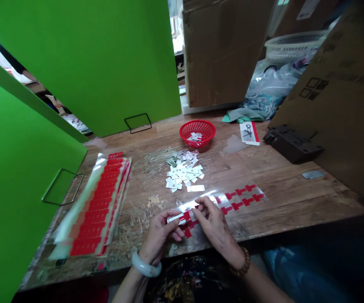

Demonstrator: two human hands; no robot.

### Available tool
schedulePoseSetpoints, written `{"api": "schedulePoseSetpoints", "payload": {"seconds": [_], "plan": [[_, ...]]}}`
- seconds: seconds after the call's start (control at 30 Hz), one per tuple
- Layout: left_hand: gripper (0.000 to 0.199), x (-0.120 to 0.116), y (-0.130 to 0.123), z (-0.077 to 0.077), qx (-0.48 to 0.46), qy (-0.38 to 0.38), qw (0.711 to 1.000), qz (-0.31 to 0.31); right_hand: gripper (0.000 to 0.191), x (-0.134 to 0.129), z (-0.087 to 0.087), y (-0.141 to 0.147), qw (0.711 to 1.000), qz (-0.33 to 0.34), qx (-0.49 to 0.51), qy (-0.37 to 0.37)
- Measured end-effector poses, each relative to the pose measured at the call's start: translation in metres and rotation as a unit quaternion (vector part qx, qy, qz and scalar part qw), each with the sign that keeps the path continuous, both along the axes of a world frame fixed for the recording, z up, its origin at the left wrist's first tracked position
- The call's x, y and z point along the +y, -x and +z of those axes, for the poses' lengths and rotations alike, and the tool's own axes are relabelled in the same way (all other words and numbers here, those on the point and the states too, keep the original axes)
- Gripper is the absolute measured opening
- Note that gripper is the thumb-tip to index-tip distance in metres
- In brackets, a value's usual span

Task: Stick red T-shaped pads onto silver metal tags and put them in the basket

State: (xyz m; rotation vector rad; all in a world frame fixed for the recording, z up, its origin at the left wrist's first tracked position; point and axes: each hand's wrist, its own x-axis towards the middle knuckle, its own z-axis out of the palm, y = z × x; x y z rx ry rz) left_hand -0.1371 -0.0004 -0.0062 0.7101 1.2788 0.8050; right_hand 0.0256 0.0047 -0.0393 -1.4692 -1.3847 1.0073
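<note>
Dark patterned garment (194,280), at the near edge. Green panels (106,63), upright, with black wire loops at their lower parts. Desk (232,164), wood-grain top. Cardboard box (223,54), standing at the back, its contents not visible. White basket (295,47), perforated, at the back right; plastic bags (270,86) bunched in front of it, their contents hard to make out. Stack of red-marked sheets (96,210), lying to the left. Clear sheet (226,216), bearing rows of red stickers (247,201), its left part under the hands.

Right hand (216,227), bead bracelet at the wrist: thumb and index finger brought close together at the red piece beside the small plate; whether they grip it cannot be told. Left hand (159,235), pale bangle at the wrist: fingers pinching a small plate (175,218), held above the sheet's left part. Dark metal block (292,145), at the right. Red basket (197,144), round and openwork, behind the loose pile; inside, a few small pale plates, seemingly metal. Loose pile of similar plates (183,170), directly in front of the basket.
</note>
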Motion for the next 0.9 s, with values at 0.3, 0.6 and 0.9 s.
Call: {"api": "schedulePoseSetpoints", "payload": {"seconds": [0.3, 0.6, 0.9], "plan": [[0.035, 0.001, -0.001, 0.008, -0.034, 0.035, 0.999, -0.005, 0.031, -0.001, 0.006, 0.001, 0.968, 0.115, 0.187, 0.122], [0.036, 0.0, 0.0, 0.01, -0.029, 0.0, 0.999, -0.017, 0.035, -0.004, 0.0, 0.009, 0.964, 0.127, 0.19, 0.135], [0.036, 0.003, 0.002, 0.007, -0.028, -0.001, 1.0, -0.013, 0.03, -0.004, -0.006, 0.009, 0.935, 0.143, 0.284, 0.158]]}}
